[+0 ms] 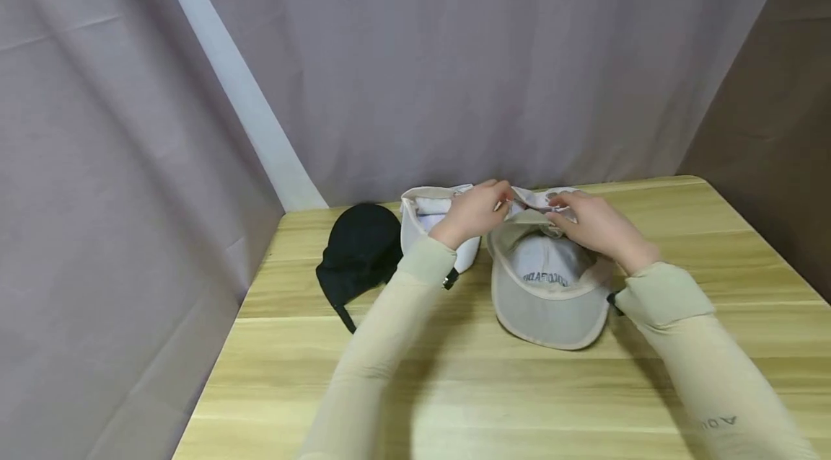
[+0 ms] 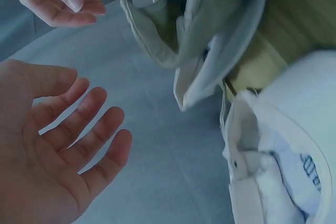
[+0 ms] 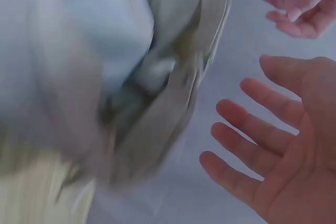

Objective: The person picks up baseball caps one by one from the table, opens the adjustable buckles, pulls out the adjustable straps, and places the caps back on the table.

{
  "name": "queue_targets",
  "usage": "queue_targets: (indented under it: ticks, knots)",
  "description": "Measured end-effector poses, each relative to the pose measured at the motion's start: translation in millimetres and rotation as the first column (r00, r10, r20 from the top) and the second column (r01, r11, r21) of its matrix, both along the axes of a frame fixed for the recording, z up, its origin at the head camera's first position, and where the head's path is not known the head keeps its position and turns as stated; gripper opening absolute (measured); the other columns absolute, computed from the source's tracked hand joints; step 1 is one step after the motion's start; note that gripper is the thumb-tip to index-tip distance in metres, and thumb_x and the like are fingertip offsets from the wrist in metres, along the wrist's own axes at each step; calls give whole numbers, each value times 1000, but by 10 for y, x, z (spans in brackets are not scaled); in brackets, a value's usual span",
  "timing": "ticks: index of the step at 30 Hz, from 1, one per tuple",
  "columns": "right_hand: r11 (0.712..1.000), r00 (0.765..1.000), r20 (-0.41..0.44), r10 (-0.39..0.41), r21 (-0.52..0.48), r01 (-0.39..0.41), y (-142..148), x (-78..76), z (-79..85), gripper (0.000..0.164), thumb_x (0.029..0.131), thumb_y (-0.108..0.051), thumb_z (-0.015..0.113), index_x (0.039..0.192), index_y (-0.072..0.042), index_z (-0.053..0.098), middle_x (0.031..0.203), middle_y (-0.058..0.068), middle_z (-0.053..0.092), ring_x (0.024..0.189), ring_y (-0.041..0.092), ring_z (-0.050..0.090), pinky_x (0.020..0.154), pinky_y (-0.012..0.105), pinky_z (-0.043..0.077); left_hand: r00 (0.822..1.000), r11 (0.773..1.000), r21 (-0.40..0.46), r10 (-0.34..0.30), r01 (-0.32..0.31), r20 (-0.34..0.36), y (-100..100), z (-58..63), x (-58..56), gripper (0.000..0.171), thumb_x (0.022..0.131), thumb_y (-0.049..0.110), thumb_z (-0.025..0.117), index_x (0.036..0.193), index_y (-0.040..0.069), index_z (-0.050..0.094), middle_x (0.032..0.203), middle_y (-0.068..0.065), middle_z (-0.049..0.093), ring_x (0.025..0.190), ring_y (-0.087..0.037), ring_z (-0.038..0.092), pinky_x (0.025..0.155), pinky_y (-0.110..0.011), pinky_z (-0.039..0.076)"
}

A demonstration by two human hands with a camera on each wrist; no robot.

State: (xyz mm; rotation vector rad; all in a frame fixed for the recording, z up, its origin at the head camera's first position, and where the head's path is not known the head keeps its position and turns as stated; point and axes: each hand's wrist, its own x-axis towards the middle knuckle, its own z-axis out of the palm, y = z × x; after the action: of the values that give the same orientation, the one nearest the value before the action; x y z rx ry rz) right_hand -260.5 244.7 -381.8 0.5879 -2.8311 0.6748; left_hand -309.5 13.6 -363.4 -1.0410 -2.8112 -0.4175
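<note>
A light grey-beige cap [image 1: 548,323] lies upturned on the table with its brim toward me, dark lettering showing in its crown. My left hand [image 1: 472,211] is over the gap between this cap and a white cap [image 1: 415,226] to its left. At the beige cap's far right edge is my right hand [image 1: 600,228]. In the left wrist view the left hand [image 2: 68,145] has its fingers spread and relaxed, apart from the caps. The right wrist view shows the right hand [image 3: 283,140] likewise, fingers loose beside the blurred beige cap [image 3: 173,114]. Another pale cap edge [image 1: 535,197] shows behind the beige cap.
A black cap [image 1: 363,247] lies left of the white one, its strap toward me. The wooden table [image 1: 506,402] ends at a grey curtain [image 1: 454,71] just behind the caps. A brown panel [image 1: 779,121] stands on the right.
</note>
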Motion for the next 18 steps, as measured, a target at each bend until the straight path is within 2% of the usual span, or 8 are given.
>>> queue_targets:
  ticks: [4, 9, 14, 18]
  knots:
    - [1000, 1000, -1, 2, 15, -2, 122, 20, -15, 36, 100, -24, 62, 123, 3, 61, 123, 30, 62, 108, 48, 61, 91, 62, 46, 1000, 1000, -5, 12, -11, 25, 52, -55, -15, 23, 102, 24, 56, 123, 17, 64, 119, 4, 64, 104, -12, 63, 84, -30, 51]
    - [999, 999, 33, -8, 49, 6, 162, 23, -64, 44, 98, -30, 65, 128, 3, 58, 130, 34, 53, 114, 53, 55, 94, 66, 42, 1000, 1000, -24, 1, 0, 27, 89, -169, -29, 29, 102, 28, 57, 128, 17, 63, 121, 2, 63, 104, -12, 63, 83, -30, 51]
    - [996, 994, 110, -11, 85, 2, 180, -17, -213, 53, 95, -29, 69, 133, 4, 53, 131, 38, 49, 113, 57, 54, 91, 68, 43, 998, 998, -57, -14, 18, 67, 212, -292, 5, 35, 102, 33, 59, 133, 17, 59, 128, 1, 62, 109, -14, 62, 87, -29, 51]
    - [997, 992, 122, 24, 75, -34, 197, -41, -371, 52, 92, -22, 72, 131, 7, 52, 126, 38, 54, 110, 57, 56, 91, 67, 44, 997, 992, -122, -25, 35, 78, 302, -429, -10, 37, 100, 33, 62, 134, 19, 58, 125, 2, 63, 104, -12, 63, 85, -26, 50]
